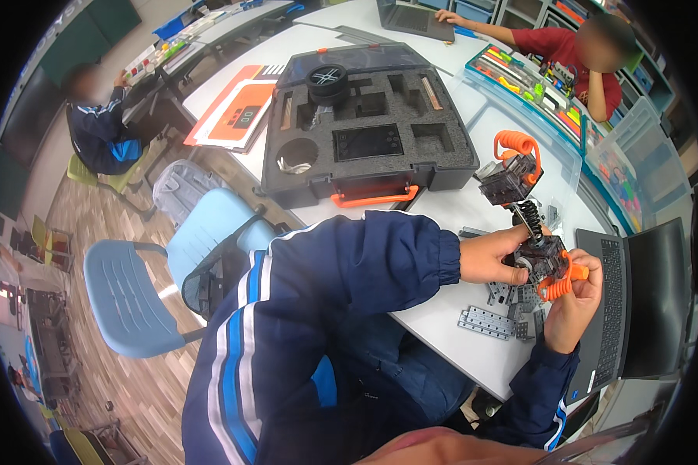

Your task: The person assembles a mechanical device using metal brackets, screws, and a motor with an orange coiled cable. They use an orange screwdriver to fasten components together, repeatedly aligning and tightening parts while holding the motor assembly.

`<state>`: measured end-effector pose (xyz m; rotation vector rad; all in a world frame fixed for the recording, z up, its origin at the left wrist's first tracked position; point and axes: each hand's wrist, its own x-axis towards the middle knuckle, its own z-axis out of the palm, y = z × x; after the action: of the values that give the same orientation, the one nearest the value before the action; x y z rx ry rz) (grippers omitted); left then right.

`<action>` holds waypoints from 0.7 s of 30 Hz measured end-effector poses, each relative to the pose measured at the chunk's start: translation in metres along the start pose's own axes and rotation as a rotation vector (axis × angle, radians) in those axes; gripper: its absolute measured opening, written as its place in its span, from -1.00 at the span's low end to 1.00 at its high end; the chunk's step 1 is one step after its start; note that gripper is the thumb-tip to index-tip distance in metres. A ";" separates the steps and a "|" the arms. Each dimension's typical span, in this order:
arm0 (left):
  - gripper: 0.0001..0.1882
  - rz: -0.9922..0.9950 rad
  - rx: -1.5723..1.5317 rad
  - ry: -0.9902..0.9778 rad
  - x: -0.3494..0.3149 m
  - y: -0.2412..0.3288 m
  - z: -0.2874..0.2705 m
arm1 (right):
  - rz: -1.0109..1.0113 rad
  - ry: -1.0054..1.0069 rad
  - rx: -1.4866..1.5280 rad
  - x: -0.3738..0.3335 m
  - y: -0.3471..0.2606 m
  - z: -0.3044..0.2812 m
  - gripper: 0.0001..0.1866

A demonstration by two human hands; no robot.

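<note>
My left hand [488, 257] grips a mechanical assembly with dark see-through motor modules [510, 182], its thumb pressed on the lower module [540, 256]. A black coil spring [530, 220] joins the upper and lower modules. Orange coiled cables [513, 141] loop from both. Against the lower module, my right hand [572, 310] has its fingers closed around a short orange piece [580, 272]; I cannot tell whether it is a tool handle or a part. Grey perforated building plates [486, 322] lie on the white table under my hands.
Beyond my left forearm stands an open black case [465, 155] with foam slots, a wheel [327, 84] and a dark flat device [368, 142]. An open laptop [611, 310] sits at the right. Parts trays [520, 91] and a co-worker [562, 54] are across the table. Blue chairs [128, 298] stand left.
</note>
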<state>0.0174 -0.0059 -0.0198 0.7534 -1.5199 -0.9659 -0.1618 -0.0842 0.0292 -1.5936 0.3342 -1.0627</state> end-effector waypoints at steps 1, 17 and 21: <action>-0.13 -0.022 -0.037 0.003 0.000 0.000 0.000 | 0.004 0.006 -0.019 0.000 0.000 0.000 -0.80; -0.16 -0.005 -0.011 0.026 0.000 0.002 0.001 | -0.015 -0.033 0.085 -0.001 -0.004 0.005 -0.82; -0.14 0.026 -0.037 0.045 0.001 0.001 0.000 | 0.104 -0.025 0.042 -0.003 -0.013 0.002 -0.82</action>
<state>0.0171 -0.0064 -0.0187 0.7232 -1.4659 -0.9496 -0.1655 -0.0768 0.0393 -1.5341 0.3722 -0.9635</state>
